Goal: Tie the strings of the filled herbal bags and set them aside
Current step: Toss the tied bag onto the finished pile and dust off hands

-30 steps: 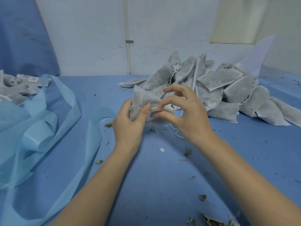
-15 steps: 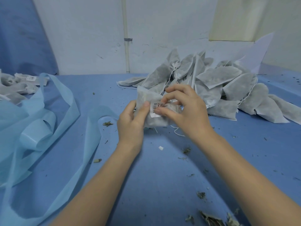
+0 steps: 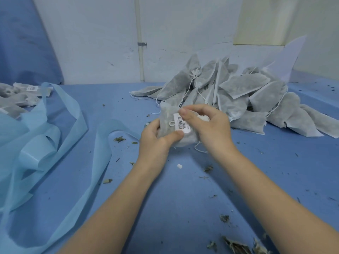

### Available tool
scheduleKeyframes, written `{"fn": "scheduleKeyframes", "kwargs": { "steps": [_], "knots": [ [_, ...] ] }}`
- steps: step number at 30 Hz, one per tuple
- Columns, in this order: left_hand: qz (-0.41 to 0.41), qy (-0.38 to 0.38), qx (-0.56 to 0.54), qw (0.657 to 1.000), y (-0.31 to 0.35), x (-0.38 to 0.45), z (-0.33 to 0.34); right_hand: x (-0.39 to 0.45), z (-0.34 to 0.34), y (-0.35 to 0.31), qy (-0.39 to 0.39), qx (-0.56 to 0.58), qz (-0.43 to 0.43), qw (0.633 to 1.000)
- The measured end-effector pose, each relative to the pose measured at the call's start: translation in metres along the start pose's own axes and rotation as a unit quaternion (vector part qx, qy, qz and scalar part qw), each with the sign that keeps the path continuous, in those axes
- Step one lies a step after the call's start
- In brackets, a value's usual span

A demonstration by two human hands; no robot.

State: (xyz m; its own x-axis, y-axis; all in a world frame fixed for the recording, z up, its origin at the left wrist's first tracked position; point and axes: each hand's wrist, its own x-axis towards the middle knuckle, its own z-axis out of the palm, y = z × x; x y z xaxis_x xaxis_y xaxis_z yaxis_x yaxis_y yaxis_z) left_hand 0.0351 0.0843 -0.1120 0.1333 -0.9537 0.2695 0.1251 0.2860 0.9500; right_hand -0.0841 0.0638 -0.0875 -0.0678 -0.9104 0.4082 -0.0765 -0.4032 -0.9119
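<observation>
Grey non-woven fabric forms the herbal bag (image 3: 166,123), held above the blue table (image 3: 183,189) between both hands. The left hand (image 3: 156,142) grips the bag from below, thumb pressed on its front just under the barcode label (image 3: 180,122). The right hand (image 3: 207,127) curls over the bag's right side, fingers closed on its bunched white top and forefinger tip touching the label's upper edge. A loose string (image 3: 199,148) dangles under the right palm. Beyond the hands lies a pile of bags (image 3: 247,99); well left of the grip trail light blue fabric strips (image 3: 55,129).
</observation>
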Motion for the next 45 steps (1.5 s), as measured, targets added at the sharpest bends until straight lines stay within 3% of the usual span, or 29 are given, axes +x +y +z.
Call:
{"fn": "scheduleKeyframes", "kwargs": {
  "steps": [5,12,17,22,26,27,29,31,32,37,45],
  "knots": [
    [-0.049,-0.005,-0.077,0.996,0.001,0.000,0.005,-0.001,0.002,0.000,0.047,-0.039,-0.034,0.998],
    [-0.069,0.126,-0.046,0.989,0.009,0.005,0.000,-0.010,0.003,-0.004,-0.137,0.013,0.008,0.990],
    [-0.049,0.195,-0.002,0.980,0.011,0.008,-0.002,-0.012,0.011,0.002,-0.043,0.032,0.073,0.996],
    [-0.098,0.221,0.004,0.970,0.014,0.009,0.001,-0.013,0.022,0.005,-0.029,0.244,0.205,0.947],
    [-0.118,0.210,-0.053,0.969,0.016,0.006,0.004,0.009,0.045,-0.007,0.134,0.274,0.229,0.924],
    [-0.113,0.215,-0.047,0.969,0.016,0.005,0.006,0.016,0.057,-0.016,0.133,0.270,0.214,0.929],
    [-0.097,0.238,-0.003,0.966,0.017,0.005,0.006,0.026,0.086,-0.036,-0.012,0.275,0.170,0.946],
    [-0.088,0.267,0.015,0.960,0.020,0.007,0.003,0.027,0.110,-0.052,-0.205,0.196,0.154,0.946],
    [-0.086,0.274,0.018,0.958,0.022,0.009,0.000,0.026,0.117,-0.055,-0.260,0.148,0.147,0.943],
    [-0.090,0.239,0.084,0.963,0.023,0.006,0.002,0.024,0.103,-0.053,-0.234,0.097,0.140,0.957],
    [-0.044,0.057,0.188,0.979,0.007,-0.008,0.029,0.021,0.040,-0.027,-0.120,0.131,0.164,0.970]
  ]
}}
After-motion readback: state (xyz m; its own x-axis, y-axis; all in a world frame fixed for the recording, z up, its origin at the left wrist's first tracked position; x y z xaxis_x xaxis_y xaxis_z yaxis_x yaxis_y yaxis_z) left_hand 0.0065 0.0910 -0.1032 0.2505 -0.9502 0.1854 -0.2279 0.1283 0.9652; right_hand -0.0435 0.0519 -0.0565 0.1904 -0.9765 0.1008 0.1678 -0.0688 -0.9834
